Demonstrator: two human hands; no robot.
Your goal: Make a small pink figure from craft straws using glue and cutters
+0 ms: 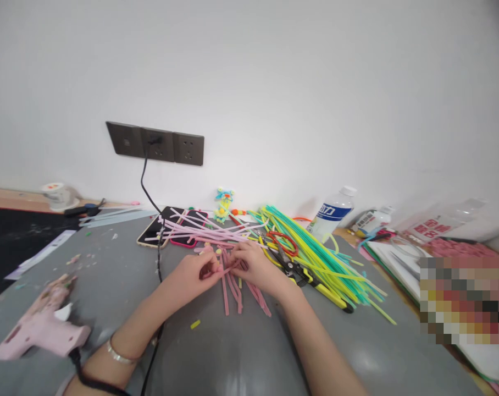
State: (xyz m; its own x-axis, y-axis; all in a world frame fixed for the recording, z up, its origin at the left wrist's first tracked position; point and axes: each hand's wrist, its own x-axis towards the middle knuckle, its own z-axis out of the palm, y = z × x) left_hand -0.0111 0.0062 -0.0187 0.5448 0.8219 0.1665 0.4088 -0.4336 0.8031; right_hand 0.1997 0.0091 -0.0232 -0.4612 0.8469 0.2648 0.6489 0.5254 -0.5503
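Near the middle of the table my left hand (193, 275) and my right hand (254, 265) meet, both with closed fingers. Stretched between the fingertips is a thin pink pipe cleaner (229, 269); its ends are hidden in the fingers. Beneath the hands lie several loose dusty-pink pipe cleaners (226, 300). Just beyond them is a pile of lilac pipe cleaners (210, 233), partly over two phones (150, 235). To the right of my right hand rest yellow-and-black pliers (327, 292), against a bundle of green and yellow pipe cleaners (311, 250).
A pink hot glue gun (47, 330) lies at the left, its black cord running under my left arm. Another cord (143, 179) hangs from the wall socket (156, 144). At the back stand a small pipe-cleaner figure (223, 204) and a bottle (334, 212). Papers (402, 272) lie right.
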